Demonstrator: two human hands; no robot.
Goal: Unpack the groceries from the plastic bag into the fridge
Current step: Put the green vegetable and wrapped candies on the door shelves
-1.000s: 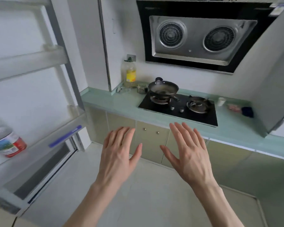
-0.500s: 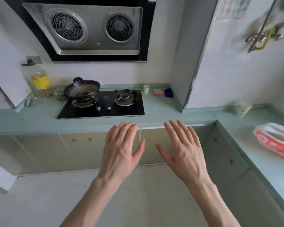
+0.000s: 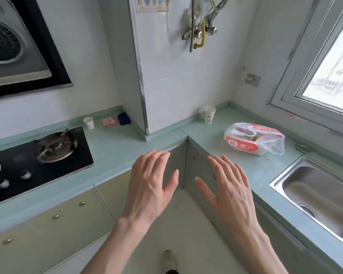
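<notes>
A white plastic bag (image 3: 253, 138) with red print lies on the pale green counter (image 3: 216, 135) at the right, its mouth open and groceries showing inside. My left hand (image 3: 151, 184) and my right hand (image 3: 230, 186) hover palm-down in front of me, fingers spread, both empty, over the inner corner of the counter. The bag is beyond and to the right of my right hand, apart from it. The fridge is out of view.
A steel sink (image 3: 317, 196) sits at the right, just past the bag. A black gas hob (image 3: 38, 161) is at the left under an extractor hood (image 3: 14, 46). Paper cups (image 3: 210, 114) (image 3: 89, 122) stand by the wall. A window (image 3: 333, 62) is at the far right.
My view has swung right, from the open fridge door past the hob to the counter corner. The bag and sink have come into view. My hands stay empty and spread.
</notes>
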